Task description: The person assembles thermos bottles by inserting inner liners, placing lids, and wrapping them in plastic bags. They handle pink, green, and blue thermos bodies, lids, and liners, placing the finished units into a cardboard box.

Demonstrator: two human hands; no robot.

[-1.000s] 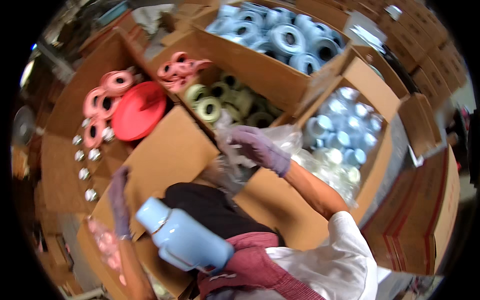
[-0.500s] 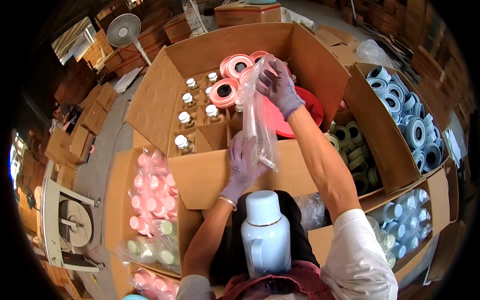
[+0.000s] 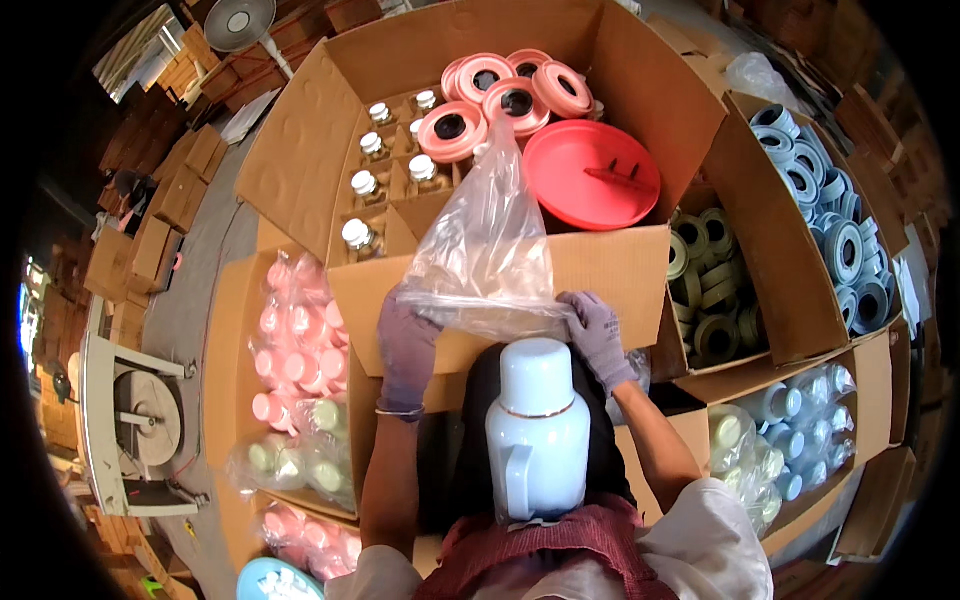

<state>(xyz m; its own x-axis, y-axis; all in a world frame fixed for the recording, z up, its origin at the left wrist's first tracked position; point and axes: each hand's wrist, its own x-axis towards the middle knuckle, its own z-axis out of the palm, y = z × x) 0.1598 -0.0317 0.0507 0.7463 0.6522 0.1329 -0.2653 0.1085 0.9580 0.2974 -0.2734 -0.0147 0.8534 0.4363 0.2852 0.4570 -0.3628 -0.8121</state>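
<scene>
While both gloved hands work at it, the clear plastic bag (image 3: 487, 250) gets held open just above the pale blue flask (image 3: 538, 430): left hand (image 3: 407, 345) pinching the bag's left edge, right hand (image 3: 594, 335) pinching the right. Flask stands upright near the person's lap. Beyond is a big cardboard box (image 3: 300, 150) with pink rings (image 3: 452, 130), a red lid (image 3: 592, 172) and white-capped bottles (image 3: 365, 185). Right: blue rings (image 3: 835, 220). Left: bagged pink flasks (image 3: 295, 340). Concrete floor (image 3: 195, 270), stacked cartons (image 3: 150, 210) and a fan (image 3: 238, 22) far left.
</scene>
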